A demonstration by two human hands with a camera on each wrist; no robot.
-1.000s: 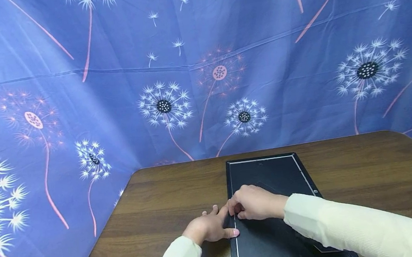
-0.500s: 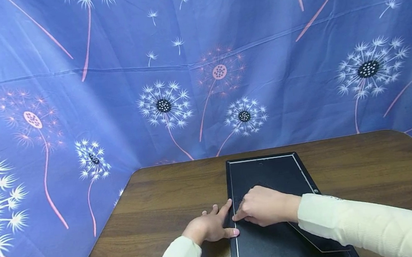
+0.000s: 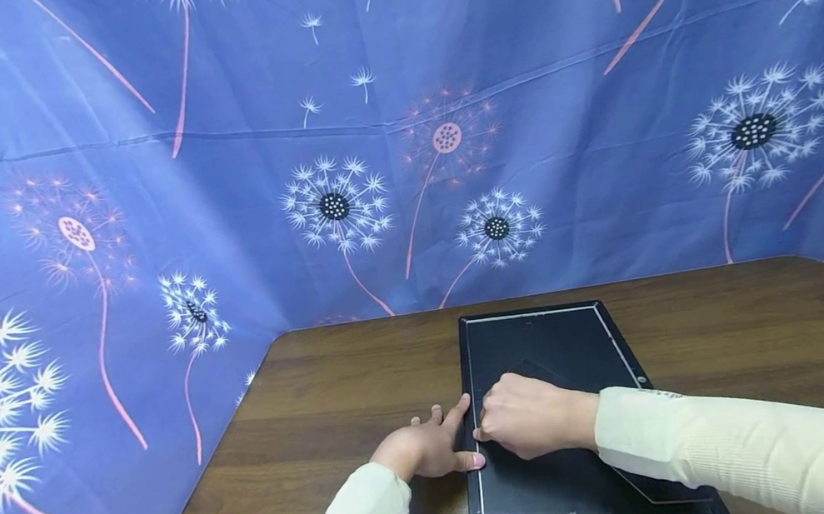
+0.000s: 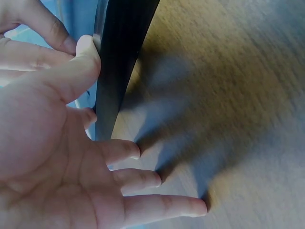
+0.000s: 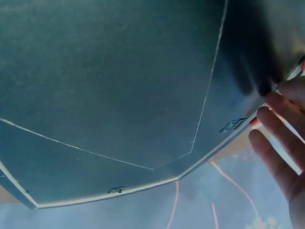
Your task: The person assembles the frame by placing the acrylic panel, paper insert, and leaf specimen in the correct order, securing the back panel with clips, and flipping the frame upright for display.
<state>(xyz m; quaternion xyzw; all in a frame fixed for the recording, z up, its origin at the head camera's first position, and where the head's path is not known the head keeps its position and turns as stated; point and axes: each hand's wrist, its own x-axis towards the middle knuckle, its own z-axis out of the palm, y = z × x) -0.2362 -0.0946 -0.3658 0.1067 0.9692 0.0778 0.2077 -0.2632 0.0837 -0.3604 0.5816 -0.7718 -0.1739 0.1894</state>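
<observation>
A black picture frame (image 3: 563, 333) lies back side up on the table, a pale line running around its back panel. My left hand (image 3: 425, 450) rests at its left edge, thumb over the rim. In the left wrist view, the fingers of my left hand (image 4: 52, 138) spread beside the frame's black side (image 4: 119, 52), tips down at the wood. My right hand (image 3: 530, 416) bends over the back panel, a fingertip at the left inner edge beside my left thumb. The right wrist view shows my right hand's fingers (image 5: 276, 138) near the rim; I cannot tell whether they pinch anything.
Small metal hangers (image 5: 233, 125) sit along the frame's inner edge. A flat easel leg (image 3: 655, 487) lies on the back panel, partly under my right sleeve. The brown wooden table (image 3: 350, 381) ends at a blue dandelion-print cloth (image 3: 248, 199).
My right hand has left its place over my left index finger and moved slightly toward me along the inner edge, its fingers more bunched. The left hand keeps its place on the frame.
</observation>
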